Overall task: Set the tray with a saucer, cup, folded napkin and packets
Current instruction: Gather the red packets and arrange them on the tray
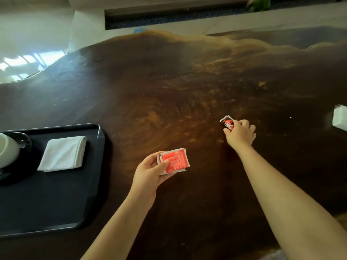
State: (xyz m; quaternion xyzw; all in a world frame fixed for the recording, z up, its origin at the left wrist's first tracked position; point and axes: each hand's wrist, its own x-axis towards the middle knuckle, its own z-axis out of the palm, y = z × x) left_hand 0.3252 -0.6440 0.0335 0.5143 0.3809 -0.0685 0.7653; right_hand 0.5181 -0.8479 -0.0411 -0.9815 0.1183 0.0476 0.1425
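Note:
A black tray (56, 203) lies at the left of the dark wooden table. On it a white cup (7, 149) stands on a dark saucer (22, 139) at the left edge, and a folded white napkin (62, 153) lies beside them. My left hand (150, 173) holds a small stack of red packets (175, 161) above the table, right of the tray. Farther right, my right hand (240, 134) is closed on another red packet (227, 121) just over the tabletop.
A white paper object (340, 117) sits at the table's right edge. The wavy far edge of the wooden table (169, 81) runs across the top, with pale floor and a wall beyond.

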